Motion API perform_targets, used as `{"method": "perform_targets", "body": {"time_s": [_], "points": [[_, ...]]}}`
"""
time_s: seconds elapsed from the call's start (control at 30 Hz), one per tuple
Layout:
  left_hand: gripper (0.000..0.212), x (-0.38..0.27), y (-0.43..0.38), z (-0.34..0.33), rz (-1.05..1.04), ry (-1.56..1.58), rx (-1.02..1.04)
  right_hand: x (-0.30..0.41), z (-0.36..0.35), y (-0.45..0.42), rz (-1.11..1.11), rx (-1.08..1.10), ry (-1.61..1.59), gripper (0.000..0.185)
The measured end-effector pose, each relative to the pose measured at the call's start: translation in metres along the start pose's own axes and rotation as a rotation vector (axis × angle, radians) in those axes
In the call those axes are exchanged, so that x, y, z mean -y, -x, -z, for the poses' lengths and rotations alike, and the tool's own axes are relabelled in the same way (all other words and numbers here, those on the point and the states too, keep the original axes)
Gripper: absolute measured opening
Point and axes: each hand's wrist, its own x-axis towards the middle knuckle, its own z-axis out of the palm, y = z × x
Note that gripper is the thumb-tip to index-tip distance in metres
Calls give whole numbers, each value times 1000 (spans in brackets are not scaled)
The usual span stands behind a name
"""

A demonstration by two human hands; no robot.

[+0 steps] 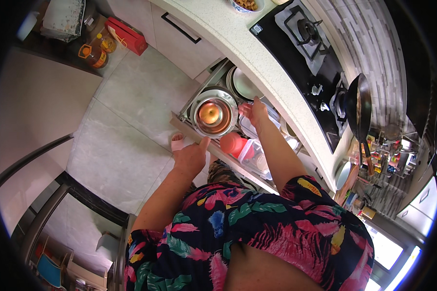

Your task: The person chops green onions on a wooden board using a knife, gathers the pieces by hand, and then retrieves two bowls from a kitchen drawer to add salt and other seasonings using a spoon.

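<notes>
An open kitchen drawer [222, 149] stands pulled out in front of me. My left hand [191, 156] grips the top of its front panel, thumb over the edge. Inside the drawer, my right hand [254, 112] reaches over a clear plastic container [249, 125], fingers apart, close to a stack of pale plates [245, 83]. I see nothing held in it, though its underside is hidden. Nested stainless steel bowls [215, 112] fill the drawer's left end. Nearer me lie a red plastic container [233, 142] and a clear plastic box [256, 158].
Above the drawer runs a speckled countertop [218, 27] with a gas hob [306, 72] and a black wok [358, 105]. A bowl of food [247, 4] sits near the counter edge. Oil bottles [94, 56] and a red box [125, 35] stand at upper left. My foot [177, 142] is beside the drawer.
</notes>
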Motion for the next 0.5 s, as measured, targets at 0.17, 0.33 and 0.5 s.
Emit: {"method": "perform_targets", "body": {"time_s": [0.17,0.33,0.5], "points": [[38,2,0,-4,-56,48,-85,11,-14,-22,-58,-61,-70,40],[38,-4,1,4,-33,44,-79,14,-35,-16,13,-291,167,38],[27,-2,-1,-6,-71,-30,-245,20,-40,-23,-71,-263,171,28]]}}
